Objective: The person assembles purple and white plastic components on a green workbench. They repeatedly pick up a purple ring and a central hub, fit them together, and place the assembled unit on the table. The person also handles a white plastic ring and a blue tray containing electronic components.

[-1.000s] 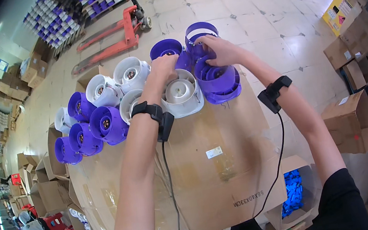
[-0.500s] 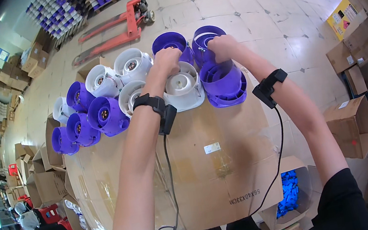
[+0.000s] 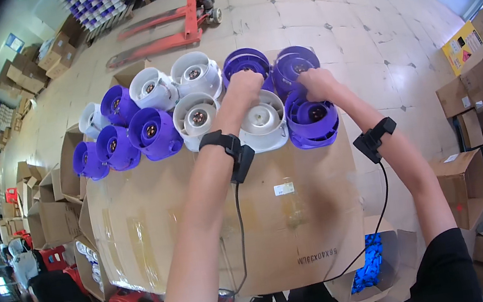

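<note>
Two rows of round purple and white plastic housings, open at the top, stand along the far side of the cardboard. My left hand (image 3: 247, 86) is closed, at the near side of a purple housing (image 3: 235, 58) in the back row and behind a white housing (image 3: 262, 119). My right hand (image 3: 318, 84) is also closed, between the back-right purple housing (image 3: 290, 59) and the front-right purple housing (image 3: 320, 125). What the fingers of either hand hold, if anything, is hidden. Several housings show copper-coloured parts in their middles. Each wrist wears a black strapped device with a cable.
Flattened cardboard (image 3: 201, 213) covers the work surface. A red pallet jack (image 3: 191, 21) stands on the tiled floor beyond. An open box of blue pieces (image 3: 367, 263) is at the near right. Cardboard boxes (image 3: 462, 186) are stacked at right; people and red stools are at lower left.
The view has shifted, moving the scene slightly rightward and down. My right hand has come nearer, from the back-right housing's far part to its near side. The front-right purple housing sits less tilted.
</note>
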`<state>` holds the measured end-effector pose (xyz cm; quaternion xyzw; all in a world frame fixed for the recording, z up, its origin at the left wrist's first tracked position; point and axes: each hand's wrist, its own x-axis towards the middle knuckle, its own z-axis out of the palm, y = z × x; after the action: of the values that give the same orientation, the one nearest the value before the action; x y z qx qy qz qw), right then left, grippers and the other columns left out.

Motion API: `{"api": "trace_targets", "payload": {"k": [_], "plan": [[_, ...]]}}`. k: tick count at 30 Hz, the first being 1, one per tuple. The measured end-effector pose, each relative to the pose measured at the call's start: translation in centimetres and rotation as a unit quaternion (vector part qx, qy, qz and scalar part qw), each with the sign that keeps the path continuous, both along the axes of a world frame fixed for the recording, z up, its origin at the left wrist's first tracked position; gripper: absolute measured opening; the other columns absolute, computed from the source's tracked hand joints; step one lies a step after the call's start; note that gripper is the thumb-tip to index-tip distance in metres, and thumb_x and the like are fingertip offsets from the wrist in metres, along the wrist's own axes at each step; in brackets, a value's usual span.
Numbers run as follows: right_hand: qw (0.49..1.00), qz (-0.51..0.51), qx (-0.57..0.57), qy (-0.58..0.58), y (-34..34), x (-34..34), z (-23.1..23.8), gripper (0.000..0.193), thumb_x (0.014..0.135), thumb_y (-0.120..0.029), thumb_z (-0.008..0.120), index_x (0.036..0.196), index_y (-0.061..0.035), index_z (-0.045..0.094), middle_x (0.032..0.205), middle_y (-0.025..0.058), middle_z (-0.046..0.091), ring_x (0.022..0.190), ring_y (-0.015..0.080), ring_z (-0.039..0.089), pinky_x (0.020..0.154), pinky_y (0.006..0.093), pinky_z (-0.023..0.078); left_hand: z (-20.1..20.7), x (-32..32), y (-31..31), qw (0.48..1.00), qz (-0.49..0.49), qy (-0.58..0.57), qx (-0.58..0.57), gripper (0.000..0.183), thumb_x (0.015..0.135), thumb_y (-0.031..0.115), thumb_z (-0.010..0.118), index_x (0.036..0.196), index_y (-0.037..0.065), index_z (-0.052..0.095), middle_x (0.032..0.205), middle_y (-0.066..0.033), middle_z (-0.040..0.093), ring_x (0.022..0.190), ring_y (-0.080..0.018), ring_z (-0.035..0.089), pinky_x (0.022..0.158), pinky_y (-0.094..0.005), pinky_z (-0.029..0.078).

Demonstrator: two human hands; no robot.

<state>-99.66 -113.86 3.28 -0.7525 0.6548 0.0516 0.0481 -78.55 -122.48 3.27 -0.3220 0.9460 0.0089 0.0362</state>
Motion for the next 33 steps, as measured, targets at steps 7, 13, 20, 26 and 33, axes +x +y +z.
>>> {"api": "trace_targets", "payload": {"k": [7,13,20,26,33], "plan": [[0.997,0.043,-0.052,0.037,3.8,1.7,-0.4,0.016,0.062,-0.007,0.069,0.078,-0.0065,0.070,0.079,0.0183,0.068,0.079,0.0362,0.068,0.069,0.0456,0.055,0.0,3.2,8.1,0.998,0.009,0.050,0.036,0.012,0.067,0.007,0.070,0.079,0.007,0.073,0.083,-0.0152,0.071,0.084,-0.0310,0.071,0.073,-0.0417,0.057],[0.992,0.048,-0.110,-0.027,9.5,-1.0,0.1,0.037,0.059,-0.005,0.066,0.094,-0.0090,0.074,0.082,0.0168,0.067,0.086,0.0337,0.066,0.075,0.0445,0.054,0.9,4.7,12.2,0.995,-0.016,0.076,0.062,0.010,0.066,0.006,0.071,0.076,0.007,0.073,0.080,-0.0162,0.071,0.081,-0.0315,0.071,0.070,-0.0414,0.057],[0.971,0.009,-0.161,-0.176,14.3,0.9,2.4,0.047,0.059,0.005,0.060,0.105,-0.0005,0.070,0.103,0.0224,0.067,0.105,0.0409,0.060,0.094,0.0447,0.047,1.6,10.8,17.7,0.949,0.158,0.244,0.119,0.013,0.064,0.019,0.073,0.071,0.008,0.071,0.072,-0.0176,0.068,0.072,-0.0363,0.068,0.066,-0.0460,0.055],[0.920,0.133,-0.296,-0.218,17.1,-6.5,-5.2,0.058,0.091,-0.032,0.059,0.130,0.0095,0.051,0.126,0.0263,0.059,0.116,0.0403,0.055,0.102,0.0461,0.042,-1.2,15.0,22.4,0.757,0.167,0.611,0.162,0.024,0.067,0.018,0.077,0.077,-0.001,0.064,0.092,-0.0225,0.065,0.083,-0.0299,0.063,0.074,-0.0428,0.049],[0.912,0.082,-0.213,-0.341,19.5,6.6,-3.9,0.054,0.086,-0.029,0.062,0.124,0.0095,0.056,0.117,0.0231,0.062,0.108,0.0342,0.059,0.095,0.0426,0.046,5.4,35.5,39.1,0.683,0.228,0.674,0.166,0.026,0.067,0.006,0.072,0.090,-0.002,0.063,0.077,-0.0207,0.065,0.069,-0.0299,0.063,0.062,-0.0426,0.047]]}}
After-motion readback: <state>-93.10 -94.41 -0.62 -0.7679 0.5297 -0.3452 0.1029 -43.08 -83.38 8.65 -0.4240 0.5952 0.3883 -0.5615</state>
